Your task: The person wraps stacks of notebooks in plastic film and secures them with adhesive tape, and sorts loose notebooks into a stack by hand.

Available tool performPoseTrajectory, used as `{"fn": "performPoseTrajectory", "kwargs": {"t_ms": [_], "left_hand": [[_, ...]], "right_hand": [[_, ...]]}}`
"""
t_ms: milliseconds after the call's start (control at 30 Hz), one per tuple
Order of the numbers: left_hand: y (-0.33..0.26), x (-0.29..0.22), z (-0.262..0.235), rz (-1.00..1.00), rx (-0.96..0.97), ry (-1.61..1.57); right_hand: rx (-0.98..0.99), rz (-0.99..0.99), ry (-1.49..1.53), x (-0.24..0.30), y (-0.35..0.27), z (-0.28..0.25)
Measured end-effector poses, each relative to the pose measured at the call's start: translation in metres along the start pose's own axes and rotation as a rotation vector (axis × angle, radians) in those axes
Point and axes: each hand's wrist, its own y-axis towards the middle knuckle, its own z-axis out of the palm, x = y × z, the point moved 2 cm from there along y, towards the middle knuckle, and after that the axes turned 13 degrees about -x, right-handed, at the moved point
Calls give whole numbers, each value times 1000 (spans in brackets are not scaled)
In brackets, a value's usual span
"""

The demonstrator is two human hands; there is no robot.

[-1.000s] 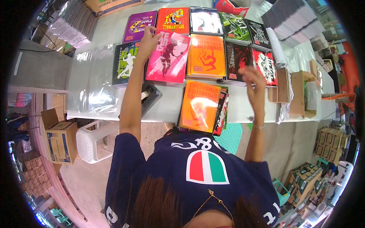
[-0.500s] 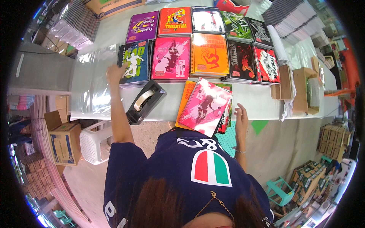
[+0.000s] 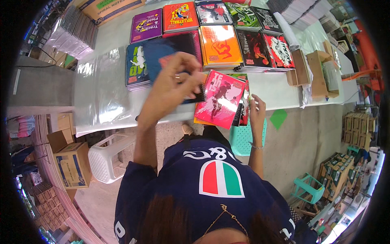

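The counter (image 3: 280,90) carries a brown carton (image 3: 111,10) far left, ten spiral-notebook stacks (image 3: 221,45) and one pink-topped pile (image 3: 222,97) at its near edge. Left grip (image 3: 172,87) clamps one blurred navy notebook (image 3: 156,57), partly blocking the pink stack (image 3: 197,42); right grip (image 3: 257,112), fingers apart, flanks the pile.

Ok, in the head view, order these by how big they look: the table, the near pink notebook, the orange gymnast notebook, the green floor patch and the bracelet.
1. Table
2. Pink notebook and orange gymnast notebook: too alike to rank, the pink one being nearer
3. Green floor patch
4. Bracelet
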Motion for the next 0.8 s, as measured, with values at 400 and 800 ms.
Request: {"fn": "performPoseTrajectory", "kwargs": {"t_ms": [400,800], "left_hand": [[-39,209,6,346,-371,981],[-6,187,58,229,-470,895]], "right_hand": [[33,-14,-116,-36,6,37],[332,192,129,-56,31,20]]}}
